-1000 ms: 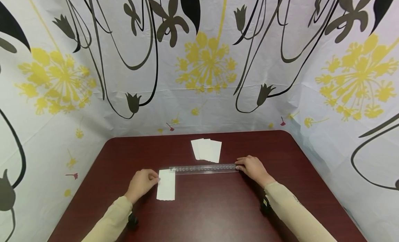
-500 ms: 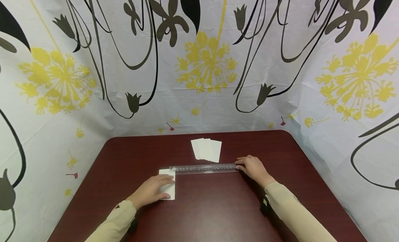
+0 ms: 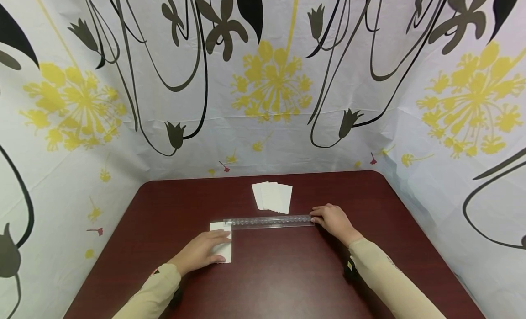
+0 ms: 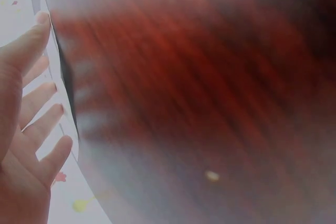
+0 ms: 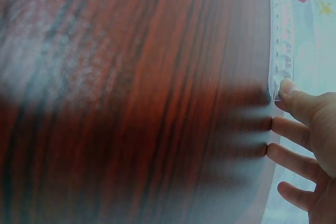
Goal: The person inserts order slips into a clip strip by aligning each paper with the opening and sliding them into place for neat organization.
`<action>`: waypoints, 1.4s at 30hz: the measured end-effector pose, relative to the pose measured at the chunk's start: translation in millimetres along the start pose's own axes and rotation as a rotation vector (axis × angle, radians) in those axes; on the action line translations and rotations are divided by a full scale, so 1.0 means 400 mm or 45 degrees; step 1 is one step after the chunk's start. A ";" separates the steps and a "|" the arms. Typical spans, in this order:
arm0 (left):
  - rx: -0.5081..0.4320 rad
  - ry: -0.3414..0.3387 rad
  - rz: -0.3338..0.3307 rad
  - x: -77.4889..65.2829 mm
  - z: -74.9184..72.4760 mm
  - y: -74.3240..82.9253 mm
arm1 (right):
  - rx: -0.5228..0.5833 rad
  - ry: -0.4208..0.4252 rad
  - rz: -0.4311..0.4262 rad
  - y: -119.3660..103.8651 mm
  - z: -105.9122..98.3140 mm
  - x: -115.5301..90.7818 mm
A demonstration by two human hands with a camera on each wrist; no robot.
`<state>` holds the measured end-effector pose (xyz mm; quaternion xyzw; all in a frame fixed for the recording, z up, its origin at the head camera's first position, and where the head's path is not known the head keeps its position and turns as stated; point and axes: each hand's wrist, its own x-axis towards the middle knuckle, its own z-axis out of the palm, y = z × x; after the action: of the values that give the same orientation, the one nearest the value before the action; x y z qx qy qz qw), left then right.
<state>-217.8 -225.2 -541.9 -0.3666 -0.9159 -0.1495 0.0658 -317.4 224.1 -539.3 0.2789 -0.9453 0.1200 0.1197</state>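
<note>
A small white slip of paper (image 3: 224, 249) lies on the table left of centre. Across it, with extended fingers, rests my left hand (image 3: 199, 252); the left wrist view shows the fingers (image 4: 43, 104) spread and fairly straight against the thin paper (image 4: 67, 98). A clear plastic ruler (image 3: 271, 222) runs sideways, its left end at the slip's upper right corner. At the ruler's far right end, my right hand (image 3: 334, 224) pinches it. Close up in the right wrist view, the thumb (image 5: 294, 98) sits at the end of the ruler (image 5: 282, 40).
Several white paper slips (image 3: 272, 197) lie fanned and overlapping beyond the ruler. The dark red wooden table (image 3: 283, 273) has rounded far corners. White cloth (image 3: 271, 140) with a flower print hangs around its back and sides.
My left hand has shifted right, from pinching the slip's left edge to lying over it with fingers extended. Over the last half second nothing else moves; the right hand and ruler stay put.
</note>
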 end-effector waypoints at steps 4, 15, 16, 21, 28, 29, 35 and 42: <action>0.001 0.028 0.026 0.000 0.004 -0.002 | -0.002 -0.002 0.000 0.000 0.000 0.002; -0.027 0.007 0.015 0.012 0.007 0.005 | 0.011 -0.015 0.012 -0.004 -0.004 0.000; -0.029 0.005 0.015 0.014 0.007 0.006 | 0.011 -0.017 0.013 -0.004 -0.004 0.000; -0.006 0.024 0.051 0.024 0.010 0.009 | 0.011 -0.012 0.008 -0.004 -0.007 -0.001; -0.009 0.015 0.020 0.025 0.014 0.012 | 0.016 -0.008 0.005 -0.004 -0.004 -0.001; -0.012 0.011 0.012 0.023 0.015 0.013 | 0.016 -0.009 0.005 -0.005 -0.003 -0.002; 0.005 -0.003 -0.016 0.023 0.012 0.016 | 0.018 -0.002 0.005 -0.006 -0.003 -0.001; 0.001 -0.023 -0.032 0.027 0.008 0.019 | 0.007 -0.008 0.010 -0.005 -0.004 -0.001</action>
<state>-220.3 -211.8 -540.7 -0.3564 -0.9211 -0.1466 0.0560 -315.7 223.0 -537.4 0.2757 -0.9464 0.1221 0.1155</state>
